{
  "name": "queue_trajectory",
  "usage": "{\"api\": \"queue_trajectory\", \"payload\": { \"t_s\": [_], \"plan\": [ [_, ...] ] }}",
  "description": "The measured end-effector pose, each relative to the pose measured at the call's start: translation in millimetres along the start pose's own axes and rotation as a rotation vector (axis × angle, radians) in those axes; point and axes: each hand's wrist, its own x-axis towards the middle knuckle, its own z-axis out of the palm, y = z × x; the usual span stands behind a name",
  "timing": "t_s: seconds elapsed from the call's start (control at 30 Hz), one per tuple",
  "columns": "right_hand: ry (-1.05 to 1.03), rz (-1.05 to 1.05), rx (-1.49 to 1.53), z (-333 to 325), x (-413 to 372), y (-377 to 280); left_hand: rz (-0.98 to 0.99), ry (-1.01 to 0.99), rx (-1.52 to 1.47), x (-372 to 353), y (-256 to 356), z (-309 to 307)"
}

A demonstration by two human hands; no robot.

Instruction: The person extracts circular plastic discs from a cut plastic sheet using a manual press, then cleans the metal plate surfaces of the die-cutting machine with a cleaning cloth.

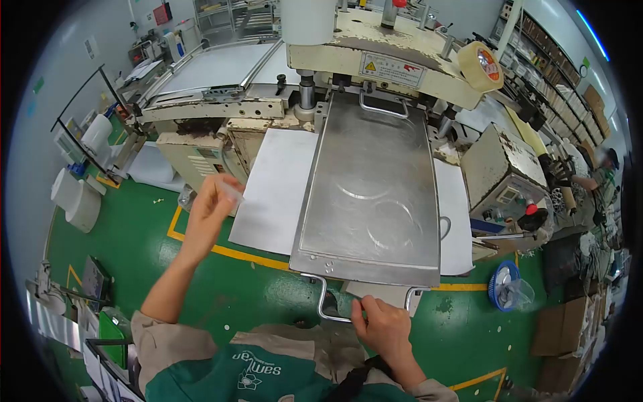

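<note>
Hold flat grey metal plate [368, 194] square, right hand [384, 326] fingers curled round its bent silver handle [334, 318] (lower centre); keep left hand [216, 196], pinching a translucent scrap [232, 192], clear.

Green floor [149, 258] with yellow marking lines [462, 287]. Right: a blue plastic basket [493, 289] of pale, partly translucent items stands on the floor; brown cardboard boxes [561, 327] lie nearer the lower edge; a co-worker [605, 177] appears farther back, below loaded wall shelving [561, 87]. Upper right: a tape roll [474, 63] with an orange-red label. Left: a white bin [84, 209] near a dark rail [80, 98].
</note>
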Motion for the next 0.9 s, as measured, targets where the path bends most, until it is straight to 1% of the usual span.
{"api": "queue_trajectory", "payload": {
  "t_s": [0.03,0.07,0.1,0.17,0.23,0.3,0.33,0.43,0.5,0.53,0.57,0.63,0.67,0.73,0.77,0.8,0.87,0.9],
  "plan": [
    [0.023,0.001,0.006,1.4,-0.6,0.2,-0.087,0.006,-0.034,-10.5,-4.4,3.1],
    [0.031,-0.002,0.003,0.6,-0.3,-0.8,0.020,0.037,0.000,-15.4,-23.8,5.2],
    [0.035,0.000,0.004,0.6,-0.6,-1.4,-0.033,0.025,0.080,-23.4,-34.2,6.3],
    [0.048,-0.002,0.008,1.9,-1.3,-1.7,0.118,0.029,0.357,-27.1,-42.1,17.5],
    [0.043,0.002,-0.004,3.7,-3.0,-0.9,0.331,0.075,0.543,-24.0,-48.8,29.6],
    [0.041,0.004,-0.007,2.2,-2.9,-2.4,0.367,0.045,0.559,-20.2,-55.8,40.5],
    [0.046,0.012,0.006,3.6,-3.8,-1.8,0.332,-0.035,0.616,-18.5,-62.4,41.5],
    [0.058,-0.010,-0.007,4.4,-4.9,-0.8,0.525,-0.043,0.799,-13.7,-69.7,47.4],
    [0.058,-0.008,-0.013,2.7,-5.0,-2.0,0.441,-0.122,0.910,-17.4,-67.5,51.6],
    [0.079,-0.029,-0.018,4.0,-5.3,-0.4,0.463,-0.122,0.909,-18.1,-64.8,50.9],
    [0.073,-0.004,0.008,3.7,-6.6,-0.6,0.483,-0.121,0.908,-18.8,-62.6,49.8],
    [0.062,0.041,0.061,2.0,-6.1,-2.1,0.381,-0.174,0.864,-21.0,-58.0,46.4],
    [0.034,0.038,0.201,-3.5,-2.8,-3.1,0.331,-0.199,0.841,-21.5,-56.9,44.7],
    [-0.024,0.032,0.479,-28.2,9.2,-5.3,0.275,-0.169,0.785,-20.6,-56.8,44.9],
    [-0.061,-0.068,0.428,-45.6,21.2,1.7,0.250,-0.162,0.752,-19.8,-58.0,46.4],
    [0.028,-0.170,0.302,-61.3,39.6,11.6,0.231,-0.143,0.699,-17.2,-63.4,46.9],
    [0.228,-0.254,0.129,-92.8,95.3,38.1,0.163,-0.068,0.576,-15.0,-63.5,52.0],
    [0.316,-0.259,0.018,-108.9,131.7,51.8,0.132,-0.026,0.512,-13.4,-64.3,54.8]
  ]
}}
